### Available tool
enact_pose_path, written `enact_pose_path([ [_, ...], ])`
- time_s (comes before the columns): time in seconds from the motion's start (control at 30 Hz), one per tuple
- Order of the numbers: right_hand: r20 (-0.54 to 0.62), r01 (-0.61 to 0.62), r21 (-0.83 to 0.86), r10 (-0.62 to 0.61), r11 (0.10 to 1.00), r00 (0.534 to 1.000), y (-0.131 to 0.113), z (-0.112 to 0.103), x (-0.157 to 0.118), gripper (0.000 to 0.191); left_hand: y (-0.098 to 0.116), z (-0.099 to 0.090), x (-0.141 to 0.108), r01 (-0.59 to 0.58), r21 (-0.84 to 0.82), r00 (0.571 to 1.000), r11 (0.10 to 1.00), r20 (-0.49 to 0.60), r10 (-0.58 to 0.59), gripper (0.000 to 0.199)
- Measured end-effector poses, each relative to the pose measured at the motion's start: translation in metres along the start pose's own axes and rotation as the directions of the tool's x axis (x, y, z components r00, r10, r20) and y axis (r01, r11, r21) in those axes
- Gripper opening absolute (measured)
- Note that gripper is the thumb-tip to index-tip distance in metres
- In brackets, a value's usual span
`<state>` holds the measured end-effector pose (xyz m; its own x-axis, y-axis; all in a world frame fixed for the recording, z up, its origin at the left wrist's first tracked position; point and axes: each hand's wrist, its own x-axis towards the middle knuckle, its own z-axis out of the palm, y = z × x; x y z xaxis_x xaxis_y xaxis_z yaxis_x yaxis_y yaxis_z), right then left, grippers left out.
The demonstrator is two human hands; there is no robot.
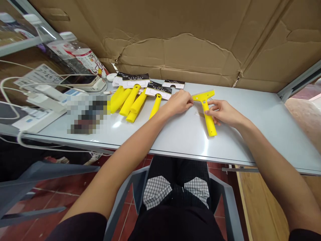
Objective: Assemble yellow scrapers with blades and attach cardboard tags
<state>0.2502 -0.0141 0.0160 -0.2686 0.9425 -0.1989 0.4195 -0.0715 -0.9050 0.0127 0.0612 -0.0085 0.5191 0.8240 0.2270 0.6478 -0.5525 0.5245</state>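
Observation:
A yellow scraper (210, 122) with a wide T-shaped head is held over the white table by my right hand (222, 112), its fingers closed round the handle just below the head. Beside the left end of that head is my left hand (180, 101), fingers pressed together; whatever they pinch is too small to make out. A small clear piece (199, 114) shows behind the scraper. Left of my left hand, a yellow handle (155, 106) hangs from a black and white card (158, 90). Several more yellow handles (129, 103) lie further left under similar cards.
A loose black card (173, 84) lies near the cardboard wall (175, 57). At the left are a phone (81, 79), a power strip with white cables (45, 113), and plastic bottles (85, 57). The table's front edge (180, 154) runs above my lap.

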Motion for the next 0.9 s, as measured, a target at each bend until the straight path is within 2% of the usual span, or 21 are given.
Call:
enact_pose_path([
  [0.1,-0.01,0.003,-0.008,-0.003,1.0,1.0,-0.002,0.001,-0.002,0.043,0.001,-0.003,-0.001,-0.053,0.209,0.998,0.976,0.03,0.048,0.019],
  [0.17,-0.006,0.009,-0.007,-0.009,1.0,1.0,-0.002,0.001,-0.003,0.043,0.0,-0.009,-0.001,-0.07,0.232,0.998,0.97,0.011,0.069,0.02],
  [0.37,0.028,0.026,0.003,-0.026,1.0,0.999,-0.002,0.008,-0.003,0.039,0.001,-0.024,-0.001,-0.165,0.065,0.975,0.984,-0.142,0.173,0.021],
  [0.5,0.072,0.046,-0.009,-0.046,0.999,0.996,0.001,0.014,-0.001,0.039,0.009,-0.017,-0.001,-0.251,-0.016,0.957,0.968,-0.155,0.246,0.019],
  [0.77,0.14,0.107,0.006,-0.106,0.994,0.984,0.003,0.018,-0.002,0.039,0.011,-0.005,0.001,-0.283,0.0,0.948,0.959,-0.153,0.28,0.021],
  [0.9,0.15,0.092,-0.002,-0.09,0.996,0.985,0.001,0.021,-0.003,0.041,0.006,0.0,0.005,-0.377,-0.013,0.908,0.926,-0.204,0.367,0.024],
])
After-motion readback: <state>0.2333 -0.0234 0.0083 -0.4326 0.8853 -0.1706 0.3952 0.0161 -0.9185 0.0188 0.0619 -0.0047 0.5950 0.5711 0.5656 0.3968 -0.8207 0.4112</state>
